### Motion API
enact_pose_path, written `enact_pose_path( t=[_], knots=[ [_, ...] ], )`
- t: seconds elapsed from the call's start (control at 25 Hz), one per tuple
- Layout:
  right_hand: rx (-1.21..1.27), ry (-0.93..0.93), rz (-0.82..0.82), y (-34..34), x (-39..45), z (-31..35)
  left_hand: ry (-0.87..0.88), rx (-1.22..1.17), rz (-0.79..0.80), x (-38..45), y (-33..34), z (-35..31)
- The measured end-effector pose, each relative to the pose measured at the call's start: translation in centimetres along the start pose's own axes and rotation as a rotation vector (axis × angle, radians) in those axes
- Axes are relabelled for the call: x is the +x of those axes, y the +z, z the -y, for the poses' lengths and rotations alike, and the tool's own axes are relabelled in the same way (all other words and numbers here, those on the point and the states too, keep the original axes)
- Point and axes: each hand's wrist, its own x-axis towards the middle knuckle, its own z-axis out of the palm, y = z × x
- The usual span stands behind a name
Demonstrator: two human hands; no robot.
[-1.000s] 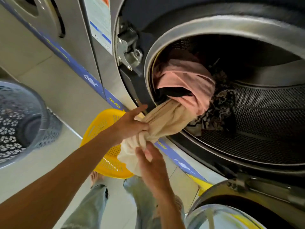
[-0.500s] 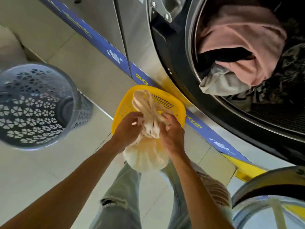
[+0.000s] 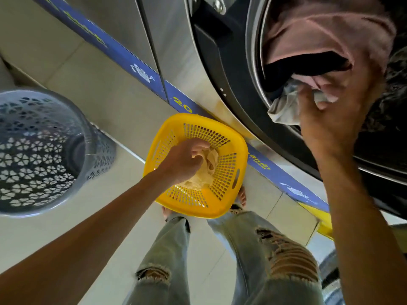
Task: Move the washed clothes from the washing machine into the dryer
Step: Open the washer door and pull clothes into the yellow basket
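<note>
Yellow basket, one cream cloth, two hands gripping laundry

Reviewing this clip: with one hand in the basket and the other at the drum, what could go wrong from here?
1. The right hand grips the pale grey garment beneath the pink garment; pulling may drag that onto the floor.
2. The left hand holds the cream cloth in the small yellow basket; more laundry may overflow it.
</note>
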Motion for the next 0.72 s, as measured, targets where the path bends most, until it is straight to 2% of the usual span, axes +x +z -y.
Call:
enact_pose_path(
  t=[0.08,0.12,0.28,0.44,0.6,0.72],
  knots=[
    [-0.14,0.094,0.186,1.1,4.2,-0.5,0.044,-0.032,0.009,0.6,0.2,-1.1],
    [-0.126,0.137,0.253,1.6,5.1,-0.7,0.065,-0.052,0.009,0.8,0.3,-1.8],
    [-0.091,0.224,0.139,2.2,2.9,1.3,0.062,-0.201,-0.01,1.1,0.3,-4.6],
    [0.109,0.337,0.263,1.6,-3.7,5.2,-0.106,-0.613,0.031,0.2,-0.6,-8.1],
    [0.225,0.402,0.393,0.0,-8.3,7.4,-0.061,-0.78,0.206,0.4,-1.1,-10.2],
    [0.22,0.382,0.529,-0.4,-11.2,6.8,0.02,-0.708,0.346,0.2,-0.5,-11.2]
  ],
)
